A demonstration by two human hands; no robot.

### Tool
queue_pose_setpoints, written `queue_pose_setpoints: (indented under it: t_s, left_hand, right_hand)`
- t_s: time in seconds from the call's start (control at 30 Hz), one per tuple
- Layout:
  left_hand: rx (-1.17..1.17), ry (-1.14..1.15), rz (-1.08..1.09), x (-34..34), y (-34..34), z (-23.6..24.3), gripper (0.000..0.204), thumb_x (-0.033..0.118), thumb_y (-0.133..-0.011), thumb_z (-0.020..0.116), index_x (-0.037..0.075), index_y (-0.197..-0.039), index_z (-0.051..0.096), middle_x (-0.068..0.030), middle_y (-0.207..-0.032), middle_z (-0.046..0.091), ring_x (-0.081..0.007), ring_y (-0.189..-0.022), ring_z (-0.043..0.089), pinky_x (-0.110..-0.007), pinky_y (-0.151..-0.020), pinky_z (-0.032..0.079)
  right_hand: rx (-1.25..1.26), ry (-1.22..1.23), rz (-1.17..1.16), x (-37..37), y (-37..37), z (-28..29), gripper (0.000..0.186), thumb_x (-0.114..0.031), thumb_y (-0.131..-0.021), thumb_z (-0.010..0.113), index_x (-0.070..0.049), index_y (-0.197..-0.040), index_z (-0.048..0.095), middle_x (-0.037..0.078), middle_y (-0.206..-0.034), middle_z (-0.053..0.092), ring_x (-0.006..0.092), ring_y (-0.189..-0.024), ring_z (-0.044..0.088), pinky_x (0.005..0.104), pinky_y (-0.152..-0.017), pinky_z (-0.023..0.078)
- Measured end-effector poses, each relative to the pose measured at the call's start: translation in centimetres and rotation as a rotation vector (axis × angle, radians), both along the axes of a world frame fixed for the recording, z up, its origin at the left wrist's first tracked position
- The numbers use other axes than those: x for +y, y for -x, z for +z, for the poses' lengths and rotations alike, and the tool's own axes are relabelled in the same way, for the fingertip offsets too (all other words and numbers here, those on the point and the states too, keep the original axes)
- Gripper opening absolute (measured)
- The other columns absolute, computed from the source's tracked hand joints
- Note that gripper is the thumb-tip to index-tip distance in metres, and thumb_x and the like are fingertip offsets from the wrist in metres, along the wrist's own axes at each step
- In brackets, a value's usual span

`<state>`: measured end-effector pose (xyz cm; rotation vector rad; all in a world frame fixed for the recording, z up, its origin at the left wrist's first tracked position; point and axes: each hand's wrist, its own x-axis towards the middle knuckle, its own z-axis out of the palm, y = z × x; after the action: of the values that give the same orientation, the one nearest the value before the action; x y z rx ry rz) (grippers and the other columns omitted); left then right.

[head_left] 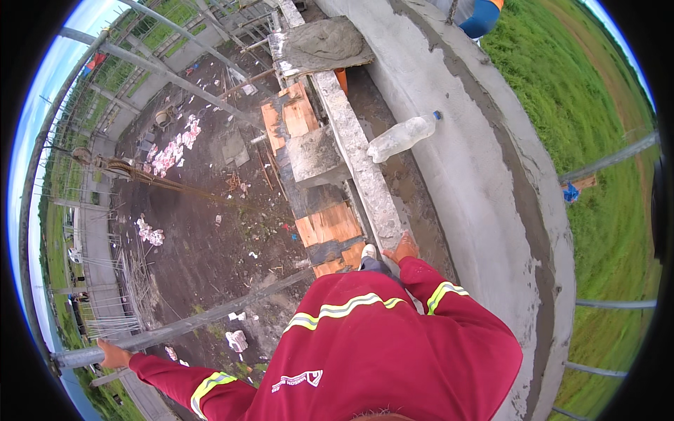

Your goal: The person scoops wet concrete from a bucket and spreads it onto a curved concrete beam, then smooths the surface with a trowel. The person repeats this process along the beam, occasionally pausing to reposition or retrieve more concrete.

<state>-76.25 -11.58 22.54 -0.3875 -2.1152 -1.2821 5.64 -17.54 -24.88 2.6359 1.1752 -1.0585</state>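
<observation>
My left hand (112, 354) is wrapped round a grey metal scaffold pipe (217, 314) at the lower left. My right hand (401, 249) lies with its fingers apart on the near end of a narrow, rough concrete beam (358, 151). Beside that beam, a clear plastic bottle with a blue cap (404, 138) rests on its side, leaning toward the plastered wall. Just left of my right hand a white shoe tip (369, 250) shows on the wooden planks (328, 224). A concrete block (312, 156) sits farther along the planks.
At the far end a board holds wet mortar (326, 43). A curved grey plastered wall (484, 203) runs along my right, with grass far below. Left of the planks is a deep drop to a dirt floor (203, 245) with scattered bags. Another person's blue clothing (481, 19) shows at the top.
</observation>
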Motion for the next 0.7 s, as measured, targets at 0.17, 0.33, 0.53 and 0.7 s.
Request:
queue_pose_setpoints:
  t_s: [0.17, 0.33, 0.53, 0.7]
  left_hand:
    - [0.668, 0.12, 0.187, 3.3, -11.4, -3.1, 0.076, 0.036, -0.08, 0.076, -0.007, -0.135, 0.046, -0.0276, -0.132, 0.051, -0.0417, -0.124, 0.048, -0.051, -0.107, 0.037]
    - [0.257, 0.521, -1.107, 12.4, -37.6, -20.7, 0.055, 0.012, -0.09, 0.064, -0.003, -0.14, 0.044, -0.0225, -0.142, 0.045, -0.0369, -0.134, 0.042, -0.046, -0.115, 0.03]
    - [0.372, 0.959, -2.388, 14.9, -65.3, -34.7, 0.043, 0.019, -0.086, 0.07, 0.005, -0.126, 0.059, -0.0181, -0.127, 0.06, -0.0362, -0.124, 0.052, -0.044, -0.107, 0.041]
    - [1.031, 1.308, -2.741, 13.9, -77.9, -41.1, 0.059, 0.033, -0.083, 0.073, 0.008, -0.134, 0.056, -0.0191, -0.136, 0.056, -0.0399, -0.131, 0.047, -0.051, -0.109, 0.037]
  right_hand:
    - [0.05, -0.06, -0.074, -0.1, 0.8, -0.9, 0.128, -0.057, -0.066, 0.085, 0.001, -0.155, 0.013, 0.018, -0.156, 0.032, 0.0306, -0.143, 0.035, 0.0478, -0.113, 0.033]
    - [0.05, -0.052, -0.134, 0.0, 0.9, -0.4, 0.127, -0.055, -0.067, 0.085, 0.0, -0.156, 0.012, 0.019, -0.156, 0.032, 0.0312, -0.142, 0.036, 0.0474, -0.111, 0.035]
    - [0.07, -0.007, -0.164, 0.4, 1.1, 0.6, 0.127, -0.049, -0.069, 0.085, -0.003, -0.157, 0.008, 0.02, -0.161, 0.024, 0.031, -0.145, 0.034, 0.0518, -0.113, 0.032]
    - [0.088, -0.144, -0.284, -0.1, 2.3, -1.4, 0.125, -0.037, -0.067, 0.088, -0.004, -0.158, 0.009, 0.02, -0.162, 0.021, 0.0317, -0.146, 0.032, 0.0558, -0.116, 0.027]
